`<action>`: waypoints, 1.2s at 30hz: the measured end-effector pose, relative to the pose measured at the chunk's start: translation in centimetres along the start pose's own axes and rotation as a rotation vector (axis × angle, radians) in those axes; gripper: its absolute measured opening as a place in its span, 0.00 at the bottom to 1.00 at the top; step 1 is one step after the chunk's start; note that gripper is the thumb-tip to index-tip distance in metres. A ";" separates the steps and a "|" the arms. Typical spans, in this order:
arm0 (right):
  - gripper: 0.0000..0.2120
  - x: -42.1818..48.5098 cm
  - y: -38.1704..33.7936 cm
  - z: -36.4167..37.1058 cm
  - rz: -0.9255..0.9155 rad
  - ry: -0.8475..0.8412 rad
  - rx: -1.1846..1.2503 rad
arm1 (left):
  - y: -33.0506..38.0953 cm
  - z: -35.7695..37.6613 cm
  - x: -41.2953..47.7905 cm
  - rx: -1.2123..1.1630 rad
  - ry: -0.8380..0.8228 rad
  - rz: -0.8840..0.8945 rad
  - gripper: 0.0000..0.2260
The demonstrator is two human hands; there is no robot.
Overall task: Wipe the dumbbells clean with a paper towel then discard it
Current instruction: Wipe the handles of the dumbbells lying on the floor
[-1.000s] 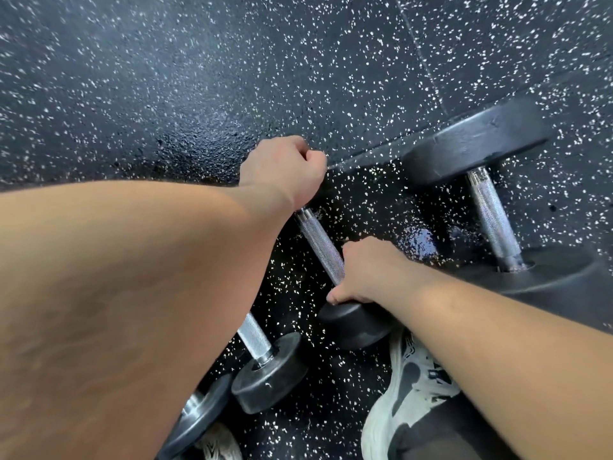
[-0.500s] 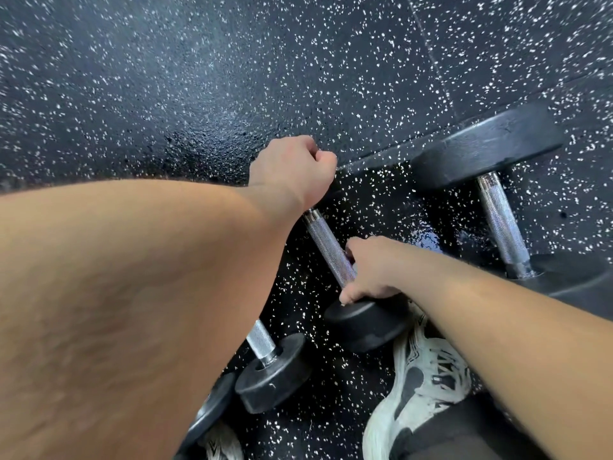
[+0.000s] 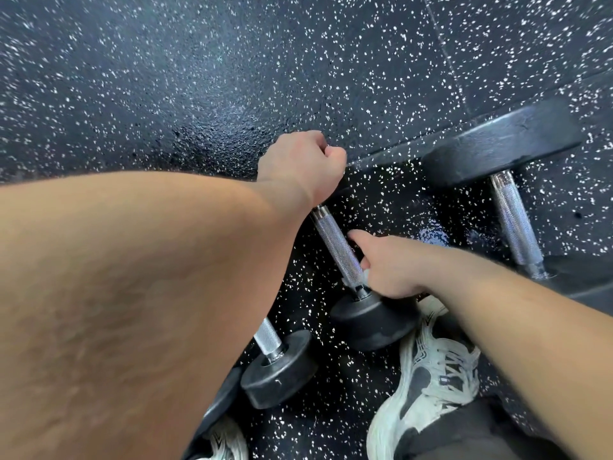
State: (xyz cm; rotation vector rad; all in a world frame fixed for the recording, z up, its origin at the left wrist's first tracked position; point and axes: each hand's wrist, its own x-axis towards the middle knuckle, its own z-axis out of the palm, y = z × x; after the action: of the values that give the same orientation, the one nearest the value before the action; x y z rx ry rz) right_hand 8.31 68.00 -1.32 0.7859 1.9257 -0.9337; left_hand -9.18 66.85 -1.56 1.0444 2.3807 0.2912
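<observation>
A small dumbbell [image 3: 335, 242] with a knurled steel handle and black rubber heads lies on the floor in the middle. My left hand [image 3: 300, 166] is closed over its far head, which is hidden under the fist. My right hand [image 3: 386, 263] presses a small wad of white paper towel [image 3: 364, 273] against the near end of the handle, thumb lifted off the bar. A large dumbbell [image 3: 512, 214] lies to the right. A third dumbbell [image 3: 277, 365] lies near my left forearm, its far end hidden by the arm.
The floor [image 3: 166, 78] is black rubber matting with white speckles, with a seam running toward the large dumbbell. My white and grey shoes [image 3: 431, 370] stand at the bottom, close to the near dumbbell heads. A wet patch [image 3: 431, 235] shines between the dumbbells.
My right hand has slid down the handle toward the near head and loosened, with the thumb now lifted and the towel showing. The left hand has stayed on the far head.
</observation>
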 end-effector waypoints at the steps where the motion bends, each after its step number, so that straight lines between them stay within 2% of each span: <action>1: 0.31 0.3 0.0 0.0 -0.011 -0.023 -0.003 | 0.1 0.0 0.0 0.004 -0.005 -0.002 0.11; 4: 0.20 1.0 0.1 0.0 -0.023 -0.085 0.034 | 0.3 0.0 0.0 0.007 -0.001 -0.008 0.10; 10: 0.21 2.1 0.3 -0.4 0.000 -0.193 0.316 | 0.3 0.0 0.1 0.007 -0.005 -0.012 0.10; 14: 0.20 2.5 0.2 -0.5 -0.006 -0.249 0.381 | 0.3 -0.1 0.2 0.001 -0.001 -0.014 0.10; 16: 0.18 2.2 -0.2 -0.7 -0.038 -0.232 0.298 | 0.3 -0.1 0.1 -0.003 0.000 -0.015 0.11; 21: 0.16 1.1 -1.3 -1.4 -0.035 -0.178 -0.150 | 0.2 0.0 0.0 -0.009 0.016 -0.008 0.12; 25: 0.12 -0.2 -1.3 -2.2 -0.066 -0.141 -0.226 | 0.3 -0.1 0.0 -0.005 0.009 -0.022 0.11; 26: 0.13 -0.4 -0.9 -2.3 -0.069 -0.116 -0.159 | 0.4 -0.1 0.0 -0.007 0.005 -0.023 0.11; 30: 0.32 -1.1 0.7 -2.1 -0.065 -0.058 0.127 | 0.5 -0.1 0.0 0.003 0.005 -0.017 0.10; 32: 0.33 -1.1 0.9 -1.8 -0.057 -0.039 0.132 | 0.6 -0.1 0.0 0.004 0.005 -0.015 0.10; 36: 0.37 -0.7 -0.1 -0.5 -0.023 0.031 -0.027 | 0.7 0.0 0.1 -0.005 0.007 -0.009 0.11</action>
State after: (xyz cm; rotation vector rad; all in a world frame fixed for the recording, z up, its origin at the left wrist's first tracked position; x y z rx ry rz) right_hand 8.37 68.21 -0.49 0.7687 1.9740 -0.9123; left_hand -8.82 67.39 -1.33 1.0319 2.3888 0.2981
